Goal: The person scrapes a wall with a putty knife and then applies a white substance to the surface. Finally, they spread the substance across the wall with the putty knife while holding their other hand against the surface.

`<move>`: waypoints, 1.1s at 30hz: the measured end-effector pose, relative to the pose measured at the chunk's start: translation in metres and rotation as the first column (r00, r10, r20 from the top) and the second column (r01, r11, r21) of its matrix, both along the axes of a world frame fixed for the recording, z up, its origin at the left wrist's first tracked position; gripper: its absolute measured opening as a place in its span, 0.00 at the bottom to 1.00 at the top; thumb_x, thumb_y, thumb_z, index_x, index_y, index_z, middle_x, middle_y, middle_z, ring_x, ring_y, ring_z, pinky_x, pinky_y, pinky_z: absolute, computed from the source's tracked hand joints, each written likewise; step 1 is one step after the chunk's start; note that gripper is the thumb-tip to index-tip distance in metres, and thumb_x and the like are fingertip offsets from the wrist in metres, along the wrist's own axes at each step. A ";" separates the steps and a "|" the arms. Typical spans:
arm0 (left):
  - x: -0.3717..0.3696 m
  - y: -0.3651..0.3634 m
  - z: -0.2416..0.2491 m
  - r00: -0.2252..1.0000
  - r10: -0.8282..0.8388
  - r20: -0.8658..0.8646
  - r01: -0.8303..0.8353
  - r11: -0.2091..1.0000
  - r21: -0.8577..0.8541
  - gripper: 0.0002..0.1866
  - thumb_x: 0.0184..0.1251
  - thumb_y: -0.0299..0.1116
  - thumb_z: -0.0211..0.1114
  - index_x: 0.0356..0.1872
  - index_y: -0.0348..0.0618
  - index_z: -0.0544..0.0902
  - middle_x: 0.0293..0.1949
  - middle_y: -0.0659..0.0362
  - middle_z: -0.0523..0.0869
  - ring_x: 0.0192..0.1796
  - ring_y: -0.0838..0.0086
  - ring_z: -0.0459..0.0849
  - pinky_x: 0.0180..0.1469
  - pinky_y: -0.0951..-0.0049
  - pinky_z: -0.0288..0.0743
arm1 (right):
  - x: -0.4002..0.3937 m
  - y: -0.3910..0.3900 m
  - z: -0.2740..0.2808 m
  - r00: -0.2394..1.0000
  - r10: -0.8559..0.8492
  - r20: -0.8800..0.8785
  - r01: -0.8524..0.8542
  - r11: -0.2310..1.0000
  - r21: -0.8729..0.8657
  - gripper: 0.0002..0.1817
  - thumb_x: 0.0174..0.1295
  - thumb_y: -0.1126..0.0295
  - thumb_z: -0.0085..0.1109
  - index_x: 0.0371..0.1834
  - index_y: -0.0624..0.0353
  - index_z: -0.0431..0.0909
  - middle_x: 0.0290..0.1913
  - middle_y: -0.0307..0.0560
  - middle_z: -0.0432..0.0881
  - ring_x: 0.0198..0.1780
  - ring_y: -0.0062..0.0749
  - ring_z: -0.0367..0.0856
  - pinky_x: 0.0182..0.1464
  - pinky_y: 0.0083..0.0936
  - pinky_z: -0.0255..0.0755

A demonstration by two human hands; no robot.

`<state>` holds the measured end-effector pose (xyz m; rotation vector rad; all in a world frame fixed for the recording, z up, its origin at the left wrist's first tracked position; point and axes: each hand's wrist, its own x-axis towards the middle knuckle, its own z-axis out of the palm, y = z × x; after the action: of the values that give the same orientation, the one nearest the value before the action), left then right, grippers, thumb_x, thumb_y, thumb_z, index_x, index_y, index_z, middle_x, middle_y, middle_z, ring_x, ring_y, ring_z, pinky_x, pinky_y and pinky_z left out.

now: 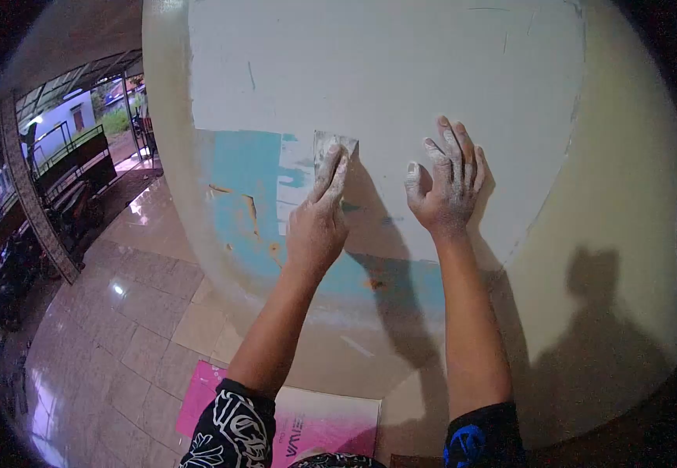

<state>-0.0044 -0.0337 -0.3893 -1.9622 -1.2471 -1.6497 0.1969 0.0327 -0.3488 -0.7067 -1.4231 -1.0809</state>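
Observation:
My left hand (320, 226) is closed on a putty knife (337, 140), index and middle fingers stretched along its grey, white-smeared blade. The blade lies against the wall near the edge between white filler (385, 70) and blue-green paint (237, 160). Most of the handle is hidden by my palm. My right hand (447, 183) is to the right of it, fingers spread on or close to the white surface and holding nothing. White dust coats the fingers of both hands. Brown cracked and peeling spots (251, 210) mark the blue-green paint to the left.
A pink and white printed board or box (330, 421) lies on the floor below my arms. Shiny tiles (132, 335) stretch to the left, toward a post (42, 195) and a dark gate (73, 160). My shadow falls on the cream wall (595, 195) at right.

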 end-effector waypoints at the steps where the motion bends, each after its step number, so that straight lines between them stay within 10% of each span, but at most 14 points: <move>1: 0.001 0.001 -0.011 1.000 0.020 0.021 -0.021 0.999 0.036 0.37 0.60 0.11 0.50 0.73 0.50 0.73 0.77 0.60 0.68 0.71 0.54 0.76 0.64 0.62 0.80 | 0.000 0.001 0.000 1.000 -0.001 0.002 0.001 1.000 0.010 0.15 0.65 0.59 0.59 0.52 0.48 0.78 0.75 0.39 0.72 0.78 0.39 0.64 0.77 0.53 0.50; 6: -0.016 0.023 -0.024 0.992 0.094 -0.080 -0.076 0.977 0.200 0.38 0.56 0.14 0.52 0.73 0.50 0.73 0.77 0.63 0.69 0.59 0.52 0.84 0.51 0.57 0.86 | 0.002 -0.002 0.000 1.000 0.000 -0.005 0.000 1.000 -0.018 0.16 0.64 0.60 0.59 0.53 0.49 0.78 0.75 0.40 0.72 0.78 0.39 0.65 0.78 0.53 0.50; 14: -0.014 0.007 -0.029 0.999 -0.007 0.032 0.005 0.999 0.044 0.36 0.62 0.12 0.48 0.72 0.49 0.75 0.77 0.59 0.69 0.72 0.57 0.75 0.66 0.64 0.77 | 0.003 -0.002 0.001 1.000 0.001 -0.008 -0.001 1.000 -0.007 0.16 0.65 0.59 0.58 0.53 0.48 0.78 0.75 0.39 0.72 0.78 0.39 0.64 0.78 0.53 0.50; 16: -0.021 0.014 -0.012 0.996 0.085 -0.039 -0.077 0.980 0.182 0.36 0.61 0.15 0.54 0.73 0.55 0.73 0.77 0.66 0.70 0.60 0.56 0.85 0.52 0.60 0.85 | 0.005 -0.003 0.003 1.000 0.003 0.004 -0.003 1.000 -0.010 0.16 0.65 0.59 0.59 0.54 0.48 0.78 0.75 0.40 0.72 0.78 0.39 0.64 0.78 0.54 0.50; 33: -0.041 0.011 -0.026 0.999 -0.001 -0.040 0.006 0.992 0.128 0.35 0.62 0.12 0.49 0.72 0.46 0.75 0.76 0.55 0.70 0.73 0.55 0.74 0.68 0.61 0.75 | 0.001 0.001 0.001 1.000 0.025 -0.012 -0.025 1.000 -0.001 0.14 0.65 0.59 0.58 0.52 0.47 0.77 0.75 0.38 0.72 0.77 0.38 0.65 0.78 0.53 0.50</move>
<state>-0.0457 -0.0231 -0.4153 -1.9117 -1.0953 -1.6411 0.1983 0.0340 -0.3480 -0.6931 -1.4189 -1.0552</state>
